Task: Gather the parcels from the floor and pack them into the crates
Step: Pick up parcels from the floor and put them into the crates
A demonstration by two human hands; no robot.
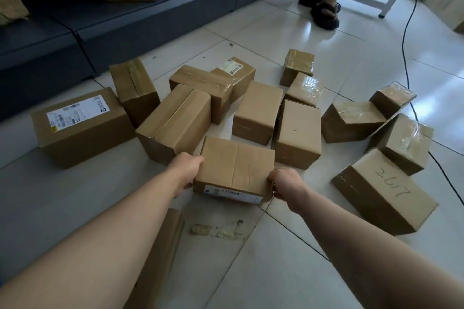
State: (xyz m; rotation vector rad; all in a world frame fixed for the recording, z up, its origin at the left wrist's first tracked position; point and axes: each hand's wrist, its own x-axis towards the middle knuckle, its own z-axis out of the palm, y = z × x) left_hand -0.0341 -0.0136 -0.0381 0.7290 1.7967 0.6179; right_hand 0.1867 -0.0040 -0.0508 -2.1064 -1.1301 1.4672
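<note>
Both hands, left hand (187,168) and right hand (285,183), grip the ends of a plain brown cardboard parcel (234,170), fingers curled round it; more brown parcels lie from nine to three o'clock on the white tiled floor (276,271).

Brown parcels (256,110) on white floor (276,271) tiles with dark seams.
The nearest parcel (236,168) is tan with a white label (233,193); a side parcel (371,198) bears dark scrawled digits. The shelf (150,20) is dark blue-grey; cable (403,42) and sandals (325,15) are black.
</note>
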